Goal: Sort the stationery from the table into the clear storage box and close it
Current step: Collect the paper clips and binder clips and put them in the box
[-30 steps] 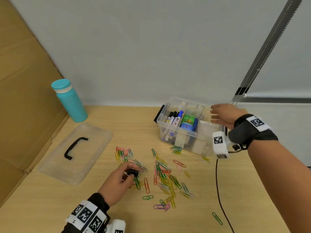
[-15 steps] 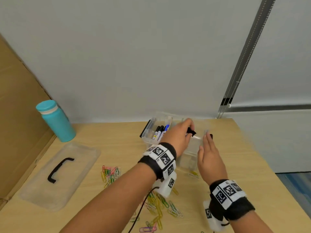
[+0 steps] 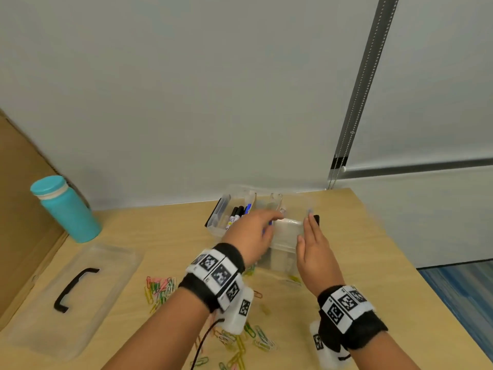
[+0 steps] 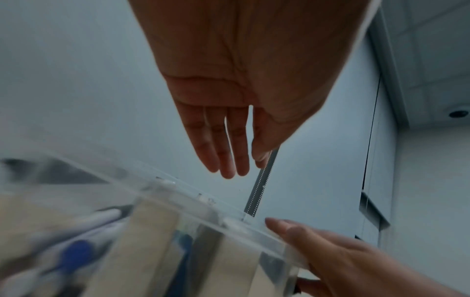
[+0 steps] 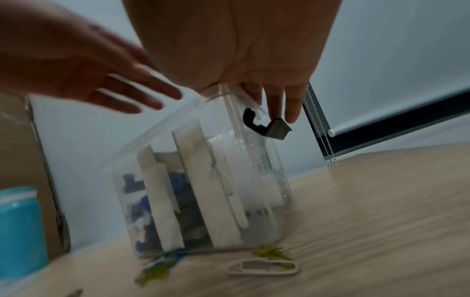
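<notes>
The clear storage box (image 3: 282,252) stands open at the back of the table, with markers (image 3: 237,213) in its left compartment. My left hand (image 3: 253,231) hovers over the box, fingers straight and empty, as the left wrist view shows (image 4: 223,140). My right hand (image 3: 312,244) lies flat against the box's right end, its fingertips by the black latch (image 5: 264,126). Many coloured paper clips (image 3: 160,287) are scattered on the table in front of the box. The clear lid (image 3: 112,276) with its black handle lies flat at the left.
A teal bottle (image 3: 66,209) stands at the back left beside a cardboard wall (image 3: 21,209). A white paper clip (image 5: 262,268) lies close to the box's base. The table's right edge (image 3: 394,236) runs just beyond my right hand.
My left hand picked up a black clip from the table, carried it to the box, and is now empty above it. My right hand moved to the box's right end.
</notes>
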The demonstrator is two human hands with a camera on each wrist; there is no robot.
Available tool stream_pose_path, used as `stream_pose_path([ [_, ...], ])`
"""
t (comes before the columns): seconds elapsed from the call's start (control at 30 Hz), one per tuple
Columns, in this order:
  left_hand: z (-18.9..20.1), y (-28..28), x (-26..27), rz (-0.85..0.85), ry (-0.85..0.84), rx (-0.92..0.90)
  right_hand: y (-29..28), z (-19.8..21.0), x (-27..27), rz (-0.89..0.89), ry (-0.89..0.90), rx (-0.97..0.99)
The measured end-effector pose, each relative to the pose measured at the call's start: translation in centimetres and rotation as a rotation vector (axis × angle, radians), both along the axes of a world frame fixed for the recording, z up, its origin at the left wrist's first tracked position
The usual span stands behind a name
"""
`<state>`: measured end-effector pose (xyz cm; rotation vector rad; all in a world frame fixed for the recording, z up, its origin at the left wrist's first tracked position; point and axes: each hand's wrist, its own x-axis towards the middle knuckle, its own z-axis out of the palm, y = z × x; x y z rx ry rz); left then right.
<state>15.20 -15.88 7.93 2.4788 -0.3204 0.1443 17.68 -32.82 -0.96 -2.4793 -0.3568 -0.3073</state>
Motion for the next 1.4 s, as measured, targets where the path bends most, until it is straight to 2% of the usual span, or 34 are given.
stream_pose_path([
  [0.13, -3.3, 5.6, -6.9, 0.073, 0.028, -0.014, -0.7, 0.9, -2.8, -0.097, 0.045, 0.174],
  [0.23, -7.0, 10.3, -11.6, 0.199, 0.209, 0.046, -1.9, 0.1, -6.0, -0.099, 0.087, 0.087],
  [0.3, -8.9, 13.1, -14.2, 0.276, 0.322, 0.096, -2.4, -0.4, -7.8, -0.012, 0.306, -0.038],
  [0.4, -10.3, 16.2, -16.8, 0.372, 0.361, 0.159, -2.9, -0.7, -9.7, 0.12, 0.68, -0.332],
  [0.5, -10.3, 18.3, -18.3, 0.482, 0.447, 0.111, -3.5, -0.6, -11.0, 0.108, 0.885, -0.433],
  [0.6, -10.7, 19.6, -19.2, 0.486, 0.601, 0.101, -3.9, -0.3, -12.0, 0.077, 1.057, -0.525],
  [0.7, -11.5, 19.5, -19.9, 0.453, 0.676, 0.032, -3.2, -0.2, -12.5, 0.067, 1.058, -0.539],
  [0.8, -12.1, 18.3, -19.7, 0.439, 0.631, -0.087, -0.8, -0.5, -12.3, 0.077, 1.039, -0.472],
  [1.03, -13.4, 13.8, -16.0, 0.282, 0.552, -0.226, 7.1, -1.8, -11.7, 0.27, 1.007, -0.223],
  [1.13, -13.3, 13.5, -14.9, 0.236, 0.481, -0.175, 7.9, -2.0, -10.9, 0.31, 0.806, -0.163],
  [1.27, -12.0, 16.1, -13.2, 0.31, 0.235, 0.026, 5.0, -2.3, -8.1, 0.134, 0.441, -0.262],
  [1.33, -11.8, 17.7, -11.7, 0.383, 0.228, 0.074, 3.6, -2.8, -6.8, 0.035, 0.44, -0.356],
  [1.4, -11.9, 18.6, -10.2, 0.416, 0.321, 0.144, 3.0, -3.6, -6.0, -0.023, 0.506, -0.404],
])
